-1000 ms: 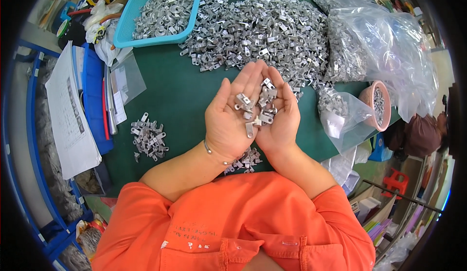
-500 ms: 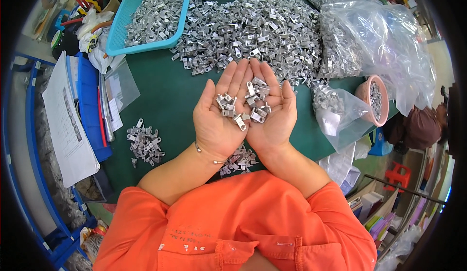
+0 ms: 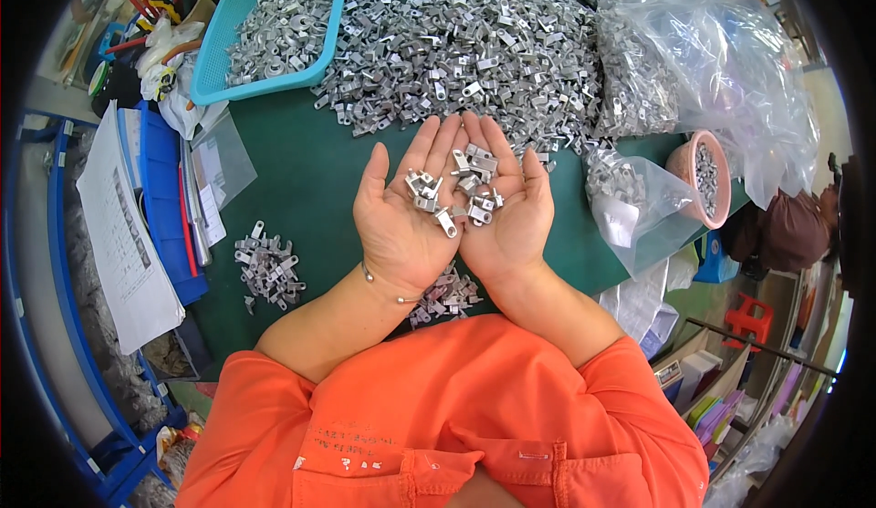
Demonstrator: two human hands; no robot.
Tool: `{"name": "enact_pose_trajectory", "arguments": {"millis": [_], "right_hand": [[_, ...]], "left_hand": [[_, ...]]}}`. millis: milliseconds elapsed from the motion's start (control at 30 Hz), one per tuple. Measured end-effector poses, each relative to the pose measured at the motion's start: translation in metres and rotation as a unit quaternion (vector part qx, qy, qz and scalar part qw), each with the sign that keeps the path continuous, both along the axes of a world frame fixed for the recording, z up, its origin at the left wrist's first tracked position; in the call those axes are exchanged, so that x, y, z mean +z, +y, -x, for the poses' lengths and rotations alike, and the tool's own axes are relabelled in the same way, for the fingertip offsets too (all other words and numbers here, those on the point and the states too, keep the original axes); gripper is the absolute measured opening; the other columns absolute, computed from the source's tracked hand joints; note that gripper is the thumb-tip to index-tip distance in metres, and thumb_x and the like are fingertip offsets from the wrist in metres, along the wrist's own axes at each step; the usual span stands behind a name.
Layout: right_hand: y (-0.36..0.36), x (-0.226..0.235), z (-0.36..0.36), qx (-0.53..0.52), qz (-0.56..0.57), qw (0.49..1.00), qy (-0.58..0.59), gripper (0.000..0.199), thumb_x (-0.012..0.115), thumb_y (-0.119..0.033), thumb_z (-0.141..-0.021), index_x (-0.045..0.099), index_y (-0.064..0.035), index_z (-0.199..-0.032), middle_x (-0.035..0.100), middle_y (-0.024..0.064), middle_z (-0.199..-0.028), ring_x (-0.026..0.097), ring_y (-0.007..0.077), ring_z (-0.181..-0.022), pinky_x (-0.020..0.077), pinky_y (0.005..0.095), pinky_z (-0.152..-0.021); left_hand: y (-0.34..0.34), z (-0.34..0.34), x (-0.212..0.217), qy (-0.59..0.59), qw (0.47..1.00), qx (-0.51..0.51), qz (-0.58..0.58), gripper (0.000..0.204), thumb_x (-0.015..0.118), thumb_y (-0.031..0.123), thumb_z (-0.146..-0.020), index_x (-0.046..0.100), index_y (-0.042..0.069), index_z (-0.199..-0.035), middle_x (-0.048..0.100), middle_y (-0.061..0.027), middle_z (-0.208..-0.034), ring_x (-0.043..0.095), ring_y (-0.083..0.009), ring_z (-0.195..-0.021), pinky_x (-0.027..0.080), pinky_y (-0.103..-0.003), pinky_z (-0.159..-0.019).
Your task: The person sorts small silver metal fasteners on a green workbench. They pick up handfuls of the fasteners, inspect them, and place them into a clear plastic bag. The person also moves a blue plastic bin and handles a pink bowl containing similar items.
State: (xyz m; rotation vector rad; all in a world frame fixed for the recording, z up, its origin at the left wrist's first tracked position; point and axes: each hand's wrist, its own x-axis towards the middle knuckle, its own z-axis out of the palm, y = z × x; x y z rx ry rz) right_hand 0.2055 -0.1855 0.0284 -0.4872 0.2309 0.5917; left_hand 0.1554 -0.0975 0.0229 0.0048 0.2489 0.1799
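Together, cupped hands (image 3: 453,212) cradle metal clips (image 3: 453,196) above green mat (image 3: 301,180).

Single head cam, fisheye, looks steeply down at green table (image 3: 301,180), close; rim prob. bends edges.

1. The person wears an orange short-sleeved shirt (image 3: 438,417); its sleeves end above the elbows, leaving both forearms bare.
2. The shirt front shows stitched seams, two chest pocket flaps, and a small patch of faint pale lettering on the person's left chest.
3. A thin silver-coloured bangle (image 3: 383,287) circles the wrist below the left hand (image 3: 401,216).
4. The right hand (image 3: 502,212) is bare, with no ring or glove visible.
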Motion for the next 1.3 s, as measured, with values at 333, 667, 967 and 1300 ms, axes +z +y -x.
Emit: {"name": "enact_pose_trajectory", "arguments": {"millis": [333,667,967,1300], "right_hand": [[-0.001,-0.009,-0.001,0.017,-0.023,0.998,0.048,0.055,0.022,-0.037,-0.099,0.044,-0.0014,-0.135,0.041,0.0114,-0.143,0.038,0.0256,-0.132,0.0298,0.0413,-0.111],[-0.001,-0.002,-0.004,0.012,-0.026,0.998,0.061,0.053,0.024,-0.036,-0.100,0.043,-0.0007,-0.135,0.043,0.0116,-0.142,0.038,0.0261,-0.132,0.0295,0.0418,-0.112],[0.002,-0.003,-0.004,0.008,-0.032,0.998,0.061,0.053,0.023,-0.035,-0.100,0.043,0.0003,-0.135,0.042,0.0131,-0.142,0.039,0.0280,-0.132,0.0296,0.0426,-0.111],[0.004,0.000,-0.006,0.011,-0.013,0.998,0.066,0.052,0.024,-0.035,-0.099,0.048,-0.0006,-0.131,0.044,0.0128,-0.140,0.041,0.0263,-0.129,0.0307,0.0429,-0.111]], "left_hand": [[-0.001,0.002,0.003,0.019,1.000,0.005,-0.010,0.071,0.046,0.035,-0.086,0.027,0.001,-0.145,0.030,-0.0115,-0.150,0.023,-0.0229,-0.141,0.031,-0.034,-0.106],[-0.001,-0.001,0.004,0.020,0.996,-0.008,-0.091,0.070,0.045,-0.002,-0.073,0.030,-0.001,-0.141,0.029,-0.0140,-0.150,0.023,-0.0246,-0.141,0.033,-0.036,-0.109],[-0.008,-0.006,0.005,0.073,0.989,0.029,-0.125,0.044,0.036,0.024,-0.101,0.032,0.003,-0.140,0.032,-0.0115,-0.148,0.029,-0.0248,-0.138,0.029,-0.042,-0.113],[-0.001,-0.002,0.005,0.032,0.998,0.025,-0.051,0.056,0.037,0.027,-0.090,0.035,0.002,-0.140,0.034,-0.0137,-0.147,0.029,-0.0278,-0.138,0.023,-0.045,-0.114]]}}
